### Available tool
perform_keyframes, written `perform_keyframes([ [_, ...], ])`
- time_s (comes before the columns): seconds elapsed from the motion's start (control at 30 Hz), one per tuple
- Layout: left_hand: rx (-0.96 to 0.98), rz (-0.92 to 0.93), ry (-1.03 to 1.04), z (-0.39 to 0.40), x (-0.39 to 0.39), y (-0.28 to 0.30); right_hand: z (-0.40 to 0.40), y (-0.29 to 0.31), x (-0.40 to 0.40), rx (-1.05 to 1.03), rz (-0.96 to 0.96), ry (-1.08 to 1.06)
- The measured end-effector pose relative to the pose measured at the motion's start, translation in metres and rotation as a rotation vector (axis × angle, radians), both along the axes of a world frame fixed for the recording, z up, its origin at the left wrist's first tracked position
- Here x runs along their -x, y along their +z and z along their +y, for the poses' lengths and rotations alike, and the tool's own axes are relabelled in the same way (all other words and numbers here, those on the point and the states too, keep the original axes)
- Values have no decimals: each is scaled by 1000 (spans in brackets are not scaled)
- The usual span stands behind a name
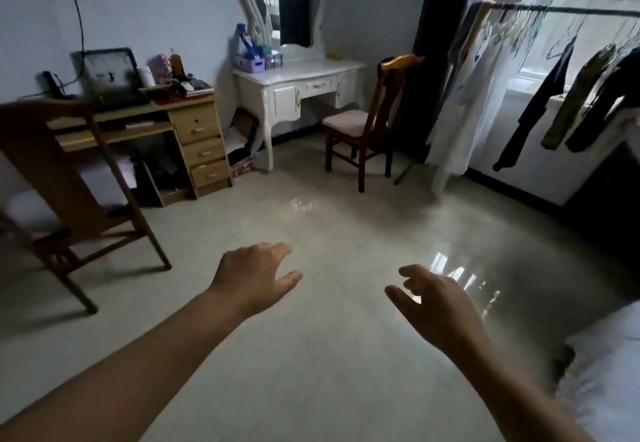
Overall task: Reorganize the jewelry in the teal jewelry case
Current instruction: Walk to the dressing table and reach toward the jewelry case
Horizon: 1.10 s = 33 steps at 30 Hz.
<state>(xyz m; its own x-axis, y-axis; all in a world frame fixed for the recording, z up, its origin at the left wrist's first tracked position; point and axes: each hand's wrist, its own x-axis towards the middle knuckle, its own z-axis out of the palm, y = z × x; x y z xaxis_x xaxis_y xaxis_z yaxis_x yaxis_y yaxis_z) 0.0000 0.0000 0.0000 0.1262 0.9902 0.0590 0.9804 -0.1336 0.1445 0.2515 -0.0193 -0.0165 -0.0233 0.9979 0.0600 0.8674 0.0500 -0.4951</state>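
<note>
My left hand (254,279) and my right hand (434,298) are stretched out in front of me above the tiled floor, fingers loosely spread, holding nothing. A white dressing table (304,90) with a mirror stands against the far wall. On its left end sit small purple and teal containers (259,57); from this distance I cannot tell whether one is the teal jewelry case. No jewelry can be made out.
A wooden chair (367,119) stands to the right of the dressing table. A wooden desk (194,130) with a laptop and clutter is at the left, with another chair (69,178) before it. A clothes rack (554,61) fills the right side. A bed corner (609,372) shows at the lower right.
</note>
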Motion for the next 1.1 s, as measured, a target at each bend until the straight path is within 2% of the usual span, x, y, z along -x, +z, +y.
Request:
perform_keyframes([
  [0.13, 55, -88, 147, 13, 40, -47, 31, -41, 26, 62, 25, 10],
  [0.27, 77, -164, 276, 68, 92, -80, 110, -59, 71, 76, 69, -17],
  [0.43, 148, -275, 395, 157, 156, -91, 212, -57, 120, 145, 181, -76],
  [0.57, 185, -303, 409, 245, 179, -91, 294, -53, 132, 188, 193, -113],
  [0.8, 252, -330, 316, 396, 159, -103, 412, -67, 103, 229, 139, -173],
  [0.9, 285, -270, 260, 463, 147, -112, 472, -85, 89, 279, 61, -123],
  [1.1, 335, -210, 259, 626, 122, -102, 649, -88, 73, 370, -32, -15],
])
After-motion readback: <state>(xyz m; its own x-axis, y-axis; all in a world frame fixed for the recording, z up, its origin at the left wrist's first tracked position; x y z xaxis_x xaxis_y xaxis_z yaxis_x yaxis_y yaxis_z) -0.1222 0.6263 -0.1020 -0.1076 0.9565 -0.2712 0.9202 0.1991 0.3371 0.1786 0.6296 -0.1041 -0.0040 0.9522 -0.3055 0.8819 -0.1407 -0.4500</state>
